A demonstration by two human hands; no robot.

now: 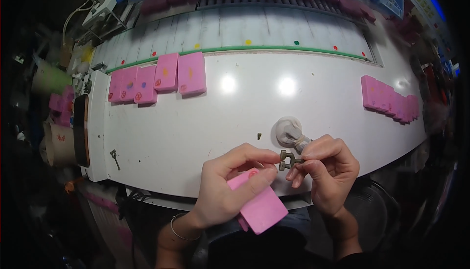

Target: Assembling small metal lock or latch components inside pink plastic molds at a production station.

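Observation:
My left hand [230, 181] is closed around a pink rectangular block [264, 210] with a red mark near its upper end. Between the thumb and fingers of my right hand [330, 173] is a small, dull brass-coloured forked metal piece [289, 160], its two-pronged end turned toward my left fingertips. Whether my left index finger touches the prongs I cannot tell. Just beyond my right hand lies a round whitish cloth pouch [288, 131], gathered and tied at one end. A tiny brass-coloured metal bit [259, 136] rests on the white table beyond my left hand.
Several marked pink blocks [192, 73] stand in a row at the far left, and more pink blocks [387, 98] line the right side. Behind them runs a pale green-edged strip [235, 27] with coloured dots. A small metal piece [115, 159] lies at the table's left.

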